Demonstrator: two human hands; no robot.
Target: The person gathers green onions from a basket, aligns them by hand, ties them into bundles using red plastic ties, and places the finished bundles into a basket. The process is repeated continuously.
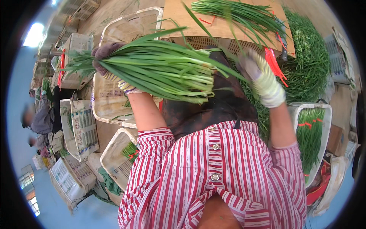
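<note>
My left hand (108, 63), in a dark-palmed glove, is closed on a large bunch of green leafy stalks (160, 70), their pale cut ends pointing right over my lap. My right hand (261, 78), gloved in pale yellow and purple, is raised beside the bunch, with loose blades near it; its fingers are smeared by motion. Above is a wooden board (179, 15) with more stalks (236, 15) on it. Red strips (274, 66) hang from the board's right edge, next to a dark strap or tool that I cannot make out.
A heap of loose greens (309, 68) lies at my right, above a crate of banded bunches (310, 145). Plastic crates (78, 129) stand at my left, one holding banded stalks (129, 152). Other people (44, 116) are at the far left.
</note>
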